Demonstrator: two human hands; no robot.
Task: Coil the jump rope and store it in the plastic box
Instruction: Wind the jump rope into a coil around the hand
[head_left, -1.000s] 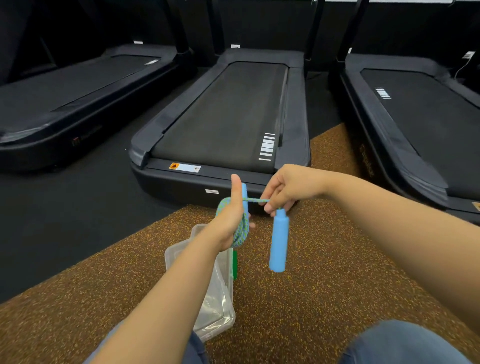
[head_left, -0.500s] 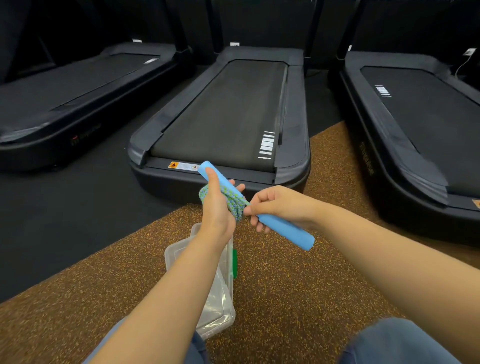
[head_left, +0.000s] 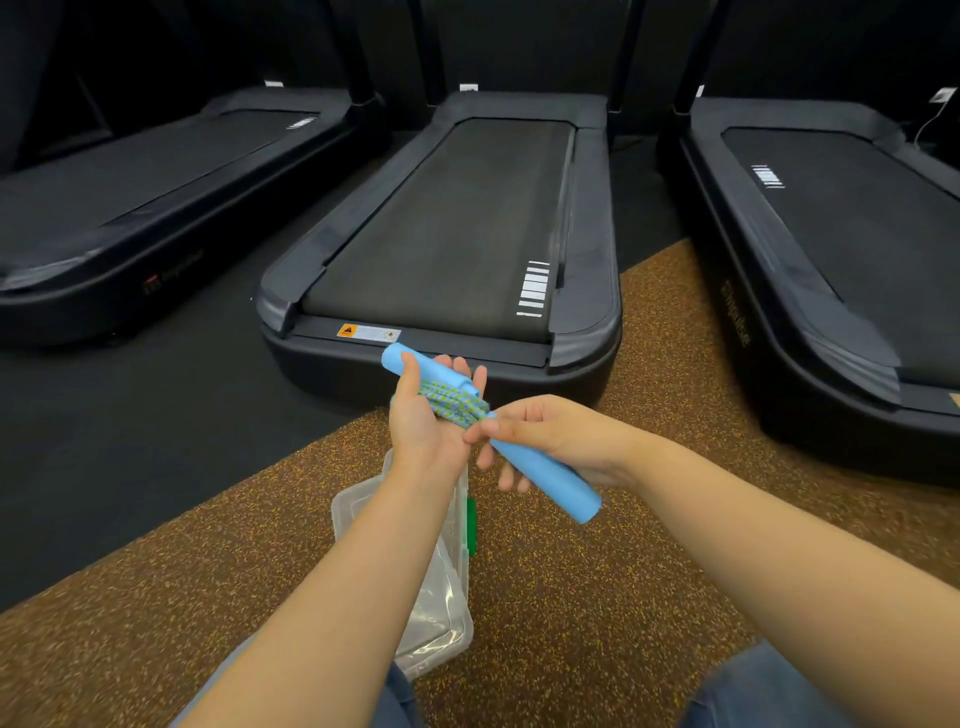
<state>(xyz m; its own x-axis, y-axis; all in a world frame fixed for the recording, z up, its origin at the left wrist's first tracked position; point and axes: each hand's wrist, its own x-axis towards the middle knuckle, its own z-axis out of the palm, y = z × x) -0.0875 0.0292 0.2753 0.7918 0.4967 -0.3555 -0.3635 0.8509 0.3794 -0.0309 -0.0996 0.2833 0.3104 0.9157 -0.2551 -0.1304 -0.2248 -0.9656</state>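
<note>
The jump rope has two light blue foam handles and a blue-green braided cord (head_left: 457, 404) wound into a tight bundle. My left hand (head_left: 423, 418) holds the bundle together with one handle (head_left: 421, 366), which sticks out up and to the left. My right hand (head_left: 550, 439) grips the other handle (head_left: 550, 480), which points down to the right and lines up with the first. The clear plastic box (head_left: 447, 613) with a green clip (head_left: 471, 525) lies on the floor right under my left forearm, partly hidden by it.
I sit on a brown speckled mat (head_left: 597, 597); my knees in blue jeans (head_left: 753, 691) show at the bottom. Three black treadmills stand ahead, the middle one (head_left: 457, 234) just beyond my hands. Dark floor (head_left: 130, 441) lies to the left.
A second ago the right-hand handle hung down from the cord while I wound it. It has since been laid alongside the bundle, and both hands have held nearly still since.
</note>
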